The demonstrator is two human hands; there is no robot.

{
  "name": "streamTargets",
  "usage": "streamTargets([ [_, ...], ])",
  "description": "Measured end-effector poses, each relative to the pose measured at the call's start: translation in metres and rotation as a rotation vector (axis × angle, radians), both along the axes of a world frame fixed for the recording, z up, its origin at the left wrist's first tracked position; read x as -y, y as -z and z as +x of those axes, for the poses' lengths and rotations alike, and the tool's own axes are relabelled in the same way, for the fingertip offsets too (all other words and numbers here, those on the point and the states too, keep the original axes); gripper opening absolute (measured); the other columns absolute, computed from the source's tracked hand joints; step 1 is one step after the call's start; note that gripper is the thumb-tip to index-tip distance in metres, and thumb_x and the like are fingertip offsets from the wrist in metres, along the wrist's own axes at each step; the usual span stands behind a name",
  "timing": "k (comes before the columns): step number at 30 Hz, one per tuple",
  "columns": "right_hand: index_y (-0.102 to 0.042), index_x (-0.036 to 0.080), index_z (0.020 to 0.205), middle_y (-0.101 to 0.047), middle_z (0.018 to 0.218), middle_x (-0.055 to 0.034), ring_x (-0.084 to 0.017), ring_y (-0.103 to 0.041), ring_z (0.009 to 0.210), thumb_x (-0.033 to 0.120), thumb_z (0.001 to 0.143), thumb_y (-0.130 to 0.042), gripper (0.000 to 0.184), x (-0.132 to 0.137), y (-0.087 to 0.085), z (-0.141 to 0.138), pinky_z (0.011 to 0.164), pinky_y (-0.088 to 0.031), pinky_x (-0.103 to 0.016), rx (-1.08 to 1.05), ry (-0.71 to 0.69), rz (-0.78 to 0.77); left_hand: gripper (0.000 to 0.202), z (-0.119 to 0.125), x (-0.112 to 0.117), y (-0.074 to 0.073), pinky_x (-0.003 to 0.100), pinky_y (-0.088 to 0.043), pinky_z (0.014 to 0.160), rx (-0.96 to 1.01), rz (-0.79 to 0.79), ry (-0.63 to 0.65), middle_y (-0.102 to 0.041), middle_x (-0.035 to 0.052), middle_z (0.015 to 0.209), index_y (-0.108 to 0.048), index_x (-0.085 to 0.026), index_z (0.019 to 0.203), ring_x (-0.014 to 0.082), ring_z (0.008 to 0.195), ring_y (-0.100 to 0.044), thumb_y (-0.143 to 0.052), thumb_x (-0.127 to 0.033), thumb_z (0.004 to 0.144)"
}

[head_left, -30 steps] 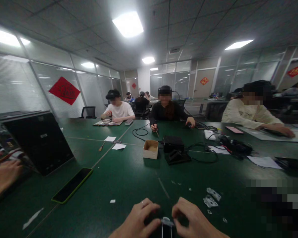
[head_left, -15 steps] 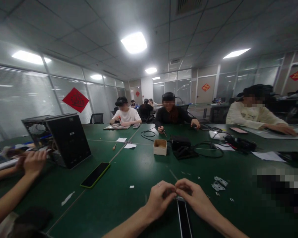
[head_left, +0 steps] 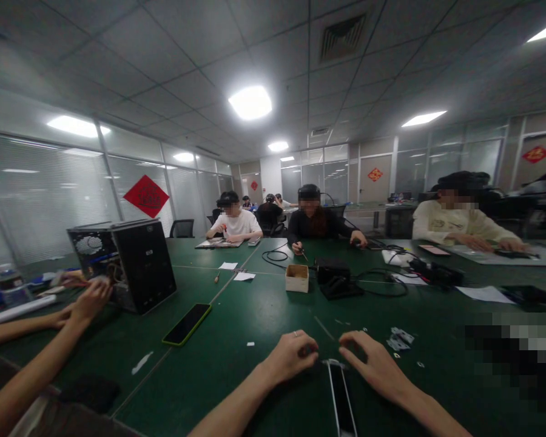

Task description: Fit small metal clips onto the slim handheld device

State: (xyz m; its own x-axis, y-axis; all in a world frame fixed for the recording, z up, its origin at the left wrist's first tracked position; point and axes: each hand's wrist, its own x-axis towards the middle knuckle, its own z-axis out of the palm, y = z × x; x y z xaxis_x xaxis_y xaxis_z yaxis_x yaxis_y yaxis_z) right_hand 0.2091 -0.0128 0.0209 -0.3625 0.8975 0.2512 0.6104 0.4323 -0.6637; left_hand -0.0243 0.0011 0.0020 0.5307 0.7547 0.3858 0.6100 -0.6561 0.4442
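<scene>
A long narrow piece with a silver frame and a dark face lies on the green table in front of me, a small bracket-like part at its far end. On the left of that end is my left hand, a ring on one finger; its fingers are curled and the fingertips come together. Whether something small is pinched there cannot be made out. To the right of the same end, my right hand hovers with thumb and index finger curved and apart. Several small metal pieces lie beyond my right hand.
A phone with a green edge and a white scrap lie to the left. A small box and a black device with cables stand ahead. At far left a co-worker's hands reach to a black computer case.
My hands, whose fingertips met over the far end of the framed piece, have drawn apart to either side. The view has tilted up slightly. The co-worker's hand at left is now at the computer case.
</scene>
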Motion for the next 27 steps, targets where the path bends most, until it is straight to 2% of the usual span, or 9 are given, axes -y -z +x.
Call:
streamTargets([
  [4, -0.061, 0.02, 0.099, -0.061, 0.099, -0.0075, -0.02, -0.056, 0.092, 0.045, 0.087, -0.043, 0.034, 0.006, 0.008, 0.015, 0.084, -0.044, -0.033, 0.105, -0.045, -0.025, 0.016, -0.004, -0.002, -0.002, 0.018, -0.043, 0.066, -0.117, -0.048, 0.018, -0.062, 0.0008, 0.081, -0.067, -0.017, 0.09, 0.0102, 0.069, -0.054, -0.062, -0.02, 0.076],
  [10, -0.062, 0.018, 0.089, -0.061, 0.093, -0.0078, -0.019, -0.056, 0.087, 0.036, 0.088, -0.04, 0.028, 0.013, 0.008, 0.007, 0.081, -0.046, -0.032, 0.161, -0.088, -0.025, 0.017, 0.001, 0.002, -0.003, 0.019, -0.043, 0.068, -0.17, -0.075, 0.05, -0.065, 0.0012, 0.084, -0.067, -0.018, 0.093, 0.0113, 0.072, -0.056, -0.059, -0.025, 0.08],
  [14, -0.062, 0.018, 0.088, -0.062, 0.092, -0.0072, -0.018, -0.057, 0.085, 0.036, 0.088, -0.041, 0.028, 0.013, 0.012, 0.005, 0.079, -0.046, -0.031, 0.136, -0.081, -0.006, 0.019, 0.002, 0.003, -0.007, 0.019, -0.043, 0.068, -0.18, -0.094, 0.07, -0.066, 0.0012, 0.085, -0.068, -0.018, 0.095, 0.0112, 0.072, -0.057, -0.058, -0.027, 0.081],
  [21, -0.062, 0.018, 0.086, -0.061, 0.089, -0.007, -0.019, -0.056, 0.08, 0.04, 0.086, -0.045, 0.028, 0.011, 0.021, 0.008, 0.073, -0.046, -0.032, 0.069, -0.061, -0.005, 0.021, 0.0, 0.004, -0.01, 0.019, -0.043, 0.061, -0.109, -0.153, 0.054, -0.067, 0.0018, 0.084, -0.068, -0.016, 0.094, 0.0105, 0.066, -0.056, -0.06, -0.027, 0.079],
  [27, -0.063, 0.018, 0.088, -0.061, 0.09, -0.007, -0.019, -0.056, 0.08, 0.04, 0.086, -0.046, 0.028, 0.012, 0.023, 0.008, 0.073, -0.047, -0.032, 0.028, -0.056, -0.005, 0.024, 0.002, 0.004, -0.006, 0.019, -0.044, 0.064, -0.051, -0.199, 0.055, -0.068, 0.0022, 0.086, -0.068, -0.015, 0.097, 0.0104, 0.068, -0.057, -0.058, -0.031, 0.081],
])
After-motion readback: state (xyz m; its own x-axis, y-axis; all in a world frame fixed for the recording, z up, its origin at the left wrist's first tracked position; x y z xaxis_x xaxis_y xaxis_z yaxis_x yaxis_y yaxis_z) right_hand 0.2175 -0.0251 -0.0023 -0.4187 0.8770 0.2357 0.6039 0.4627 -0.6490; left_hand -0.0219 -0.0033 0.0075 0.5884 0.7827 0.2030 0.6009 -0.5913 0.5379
